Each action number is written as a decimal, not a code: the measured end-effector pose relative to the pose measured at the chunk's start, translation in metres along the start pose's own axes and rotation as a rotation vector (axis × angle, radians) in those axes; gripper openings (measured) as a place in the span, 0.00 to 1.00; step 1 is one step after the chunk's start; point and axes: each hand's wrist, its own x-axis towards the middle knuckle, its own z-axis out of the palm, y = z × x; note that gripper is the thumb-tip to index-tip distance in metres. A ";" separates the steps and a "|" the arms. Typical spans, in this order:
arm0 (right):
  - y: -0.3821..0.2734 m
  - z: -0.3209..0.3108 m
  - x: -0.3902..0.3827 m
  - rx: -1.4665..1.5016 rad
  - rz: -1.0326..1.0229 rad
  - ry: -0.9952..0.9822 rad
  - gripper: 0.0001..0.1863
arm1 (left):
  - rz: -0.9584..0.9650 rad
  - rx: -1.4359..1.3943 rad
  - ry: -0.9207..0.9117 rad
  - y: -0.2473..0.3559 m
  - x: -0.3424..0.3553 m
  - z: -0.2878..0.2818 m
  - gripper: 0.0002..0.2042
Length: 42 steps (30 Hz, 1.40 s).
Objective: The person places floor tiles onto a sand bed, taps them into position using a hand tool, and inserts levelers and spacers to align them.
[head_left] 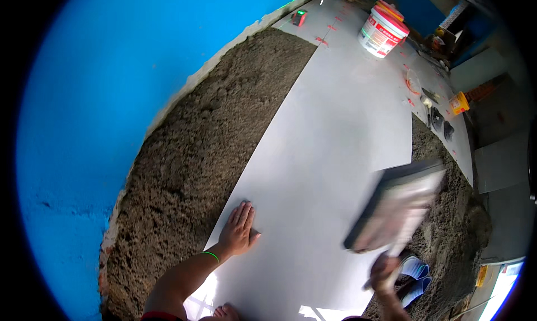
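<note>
A large pale grey floor tile [330, 119] lies lengthwise in front of me, with dark grainy mortar [210, 111] showing along its left side. My left hand [239, 231] rests flat on the tile near its left edge, fingers stretched out and a green line of light across the wrist. At the right, my right hand [385, 272] is wrapped round the handle of a wide rectangular float [398, 206]. The float is tilted and smeared by motion over the tile's right edge. Whether it touches the tile, I cannot tell.
A blue wall [100, 114] borders the mortar on the left. On the far tiles stand a red-and-white bucket [384, 30] and a small laser level [300, 17]. Sandals [415, 279] lie on the right-hand mortar. A yellow tub [459, 103] stands farther right, beside tools.
</note>
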 end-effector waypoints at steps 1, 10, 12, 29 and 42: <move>0.054 0.029 -0.006 -0.189 0.012 0.037 0.24 | -0.023 -0.044 0.005 0.015 0.024 0.008 0.39; 0.021 0.145 0.130 -0.249 0.566 -0.401 0.39 | -0.339 0.023 0.038 0.025 0.101 0.025 0.39; 0.038 0.153 0.135 0.032 0.670 -0.331 0.31 | -0.339 -0.045 0.024 0.044 0.113 0.026 0.39; 0.010 0.063 -0.007 -0.197 0.617 0.221 0.13 | -0.304 0.124 -0.012 0.039 0.113 0.026 0.38; -0.082 -0.025 0.054 0.453 0.179 0.463 0.24 | -0.324 0.258 0.012 0.030 0.114 0.020 0.38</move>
